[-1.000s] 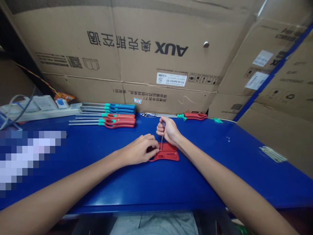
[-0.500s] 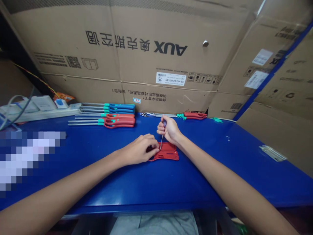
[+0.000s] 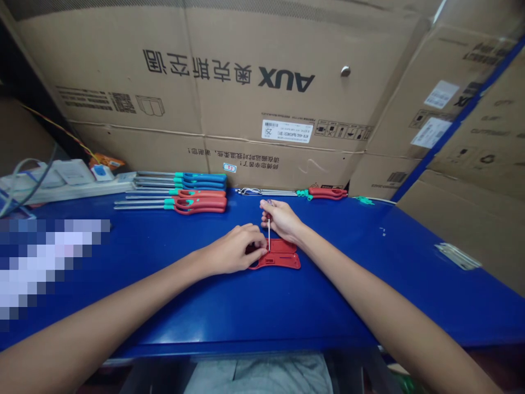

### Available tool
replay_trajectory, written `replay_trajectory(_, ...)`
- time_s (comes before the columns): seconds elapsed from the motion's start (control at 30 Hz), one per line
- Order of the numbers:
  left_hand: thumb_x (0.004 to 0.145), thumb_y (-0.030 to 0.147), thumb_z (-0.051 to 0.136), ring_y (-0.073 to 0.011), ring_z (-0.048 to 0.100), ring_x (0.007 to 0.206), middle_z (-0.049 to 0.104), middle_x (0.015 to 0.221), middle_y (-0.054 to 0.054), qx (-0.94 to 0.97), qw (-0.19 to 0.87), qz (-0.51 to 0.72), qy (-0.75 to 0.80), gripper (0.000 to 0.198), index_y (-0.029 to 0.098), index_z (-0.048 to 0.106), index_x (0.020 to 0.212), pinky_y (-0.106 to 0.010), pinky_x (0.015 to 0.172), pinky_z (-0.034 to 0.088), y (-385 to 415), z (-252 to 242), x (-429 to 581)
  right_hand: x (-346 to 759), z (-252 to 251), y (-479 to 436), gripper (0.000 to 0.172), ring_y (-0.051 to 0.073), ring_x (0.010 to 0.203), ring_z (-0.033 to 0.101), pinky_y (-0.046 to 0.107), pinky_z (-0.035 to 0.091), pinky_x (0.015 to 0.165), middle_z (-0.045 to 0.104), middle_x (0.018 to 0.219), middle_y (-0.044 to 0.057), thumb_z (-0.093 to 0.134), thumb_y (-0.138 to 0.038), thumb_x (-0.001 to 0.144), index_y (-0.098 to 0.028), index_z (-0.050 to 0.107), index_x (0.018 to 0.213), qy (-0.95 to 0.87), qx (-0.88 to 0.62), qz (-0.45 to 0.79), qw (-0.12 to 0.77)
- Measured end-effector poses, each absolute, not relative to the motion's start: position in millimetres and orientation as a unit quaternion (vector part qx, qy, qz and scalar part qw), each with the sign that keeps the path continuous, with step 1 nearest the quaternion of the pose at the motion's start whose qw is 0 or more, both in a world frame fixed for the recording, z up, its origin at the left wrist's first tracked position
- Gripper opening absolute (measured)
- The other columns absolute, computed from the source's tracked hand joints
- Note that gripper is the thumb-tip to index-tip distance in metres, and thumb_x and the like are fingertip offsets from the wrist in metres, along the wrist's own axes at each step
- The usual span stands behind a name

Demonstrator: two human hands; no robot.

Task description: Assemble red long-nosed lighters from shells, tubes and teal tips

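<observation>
Two red plastic lighter handle halves [image 3: 283, 261] lie side by side on the blue table, inner faces up. My left hand [image 3: 235, 249] is closed on their left end, thumb and fingertips near the screwdriver tip. Its fingers hide that end, and anything small between them cannot be made out. My right hand [image 3: 281, 219] wraps round the handle of a screwdriver [image 3: 269, 234], just beyond the halves. The thin metal shaft stands nearly upright, its tip down at the red plastic beside my left fingertips.
Several blue and red long-necked lighters [image 3: 200, 203] lie stacked at the back left, beside a white power strip [image 3: 77, 189]. Behind are metal tubes and red handle shells [image 3: 328, 194]. Green pieces [image 3: 364, 201] and pale strips [image 3: 457, 257] lie right. Cardboard [image 3: 229, 120] walls the back.
My right hand has turned about the screwdriver handle, and the thumb now points further left. The shaft has swung from tilted to almost upright. My left hand has barely moved.
</observation>
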State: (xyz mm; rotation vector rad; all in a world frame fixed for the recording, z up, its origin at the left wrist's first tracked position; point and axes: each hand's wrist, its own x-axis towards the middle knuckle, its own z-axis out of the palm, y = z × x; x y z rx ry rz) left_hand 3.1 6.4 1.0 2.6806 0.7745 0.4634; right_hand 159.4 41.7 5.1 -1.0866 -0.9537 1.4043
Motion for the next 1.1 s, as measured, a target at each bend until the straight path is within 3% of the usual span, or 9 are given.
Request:
replay_trajectory(0.17, 0.092, 0.027, 0.048, -0.0163, 0.054, 0.079, 0.059, 0.082, -0.004, 0.937, 0.155, 0.167, 0.263, 0.021, 0.017, 0.064, 0.084, -0.029, 0.075, 0.041, 7, 1, 3, 168, 3, 46, 0.015, 0.005, 0.043, 0.046, 0.017, 0.043, 0.041, 0.05, 0.053, -0.007, 0.071, -0.016, 0.075, -0.014, 0.056, 0.074, -0.44, -0.497, 0.544, 0.513)
replay_trajectory(0.27, 0.092, 0.027, 0.048, -0.0163, 0.054, 0.08, 0.059, 0.083, -0.004, 0.936, 0.159, 0.167, 0.266, 0.02, 0.017, 0.064, 0.084, -0.028, 0.075, 0.041, 7, 1, 3, 173, 5, 46, 0.023, 0.007, 0.042, 0.05, 0.018, 0.046, 0.04, 0.053, 0.05, -0.008, 0.073, -0.009, 0.073, -0.016, 0.055, 0.086, -0.449, -0.527, 0.51, 0.51)
replay_trajectory(0.37, 0.092, 0.027, 0.048, -0.0159, 0.054, 0.079, 0.059, 0.084, -0.004, 0.937, 0.158, 0.17, 0.261, 0.021, 0.017, 0.064, 0.083, -0.028, 0.075, 0.04, 7, 0, 3, 177, 8, 45, 0.02, 0.009, 0.043, 0.056, 0.017, 0.047, 0.04, 0.056, 0.049, -0.005, 0.07, -0.006, 0.076, -0.015, 0.055, 0.086, -0.463, -0.535, 0.507, 0.492)
replay_trajectory(0.47, 0.092, 0.028, 0.047, -0.0158, 0.054, 0.079, 0.06, 0.083, -0.004, 0.938, 0.156, 0.169, 0.26, 0.022, 0.017, 0.064, 0.083, -0.027, 0.074, 0.04, 6, 1, 3, 182, 10, 44, 0.013, 0.012, 0.049, 0.063, 0.02, 0.054, 0.047, 0.062, 0.054, 0.0, 0.062, -0.002, 0.082, -0.012, 0.055, 0.086, -0.467, -0.528, 0.536, 0.464)
replay_trajectory(0.6, 0.092, 0.027, 0.047, -0.0156, 0.055, 0.079, 0.06, 0.084, -0.004, 0.939, 0.155, 0.166, 0.259, 0.022, 0.017, 0.065, 0.085, -0.027, 0.074, 0.04, 6, 2, 3, 188, 9, 45, 0.016, 0.013, 0.054, 0.066, 0.026, 0.06, 0.058, 0.063, 0.056, 0.001, 0.06, 0.002, 0.083, -0.011, 0.053, 0.089, -0.465, -0.519, 0.564, 0.443)
replay_trajectory(0.9, 0.091, 0.027, 0.049, -0.0159, 0.055, 0.08, 0.06, 0.085, -0.004, 0.94, 0.161, 0.166, 0.252, 0.021, 0.017, 0.065, 0.085, -0.028, 0.074, 0.04, 7, 1, 2, 186, 9, 47, 0.028, 0.011, 0.037, 0.057, 0.017, 0.05, 0.035, 0.058, 0.047, -0.003, 0.073, -0.006, 0.074, -0.016, 0.048, 0.083, -0.473, -0.533, 0.544, 0.443)
replay_trajectory(1.0, 0.091, 0.027, 0.049, -0.0158, 0.055, 0.079, 0.06, 0.084, -0.004, 0.941, 0.161, 0.164, 0.247, 0.021, 0.017, 0.066, 0.085, -0.028, 0.074, 0.04, 7, 2, 3, 188, 8, 48, 0.023, 0.013, 0.042, 0.061, 0.02, 0.054, 0.04, 0.059, 0.049, -0.002, 0.069, -0.004, 0.078, -0.015, 0.05, 0.083, -0.472, -0.523, 0.559, 0.437)
replay_trajectory(1.1, 0.091, 0.026, 0.049, -0.0152, 0.055, 0.078, 0.061, 0.085, -0.004, 0.942, 0.166, 0.166, 0.24, 0.02, 0.017, 0.066, 0.086, -0.027, 0.073, 0.04, 7, 3, 3, 191, 6, 49, 0.017, 0.014, 0.05, 0.066, 0.026, 0.061, 0.055, 0.062, 0.053, 0.0, 0.065, -0.001, 0.081, -0.012, 0.054, 0.087, -0.473, -0.501, 0.589, 0.422)
